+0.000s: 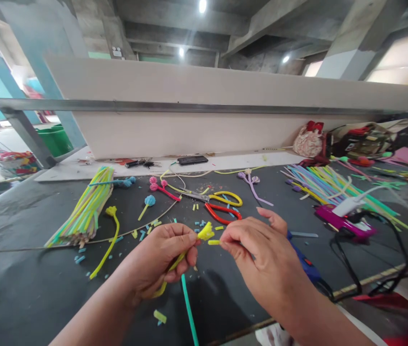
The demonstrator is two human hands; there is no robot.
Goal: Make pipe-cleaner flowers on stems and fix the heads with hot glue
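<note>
My left hand is closed around a yellow pipe cleaner flower, its frayed-looking head poking out past the thumb and its stem trailing below the palm. Opposite it, my right hand pinches a short yellow pipe cleaner piece between thumb and fingertips. A small gap separates the piece from the flower head. Under my hands runs a teal pipe cleaner. Just beyond them lie scissors with one yellow and one red handle. Behind my right hand, a blue tool is partly hidden.
Left stands a bundle of pipe cleaners, near a finished-looking yellow flower. Cut bits litter the black tabletop. A phone lies at the back. At right are a purple power strip, cables and more pipe cleaners.
</note>
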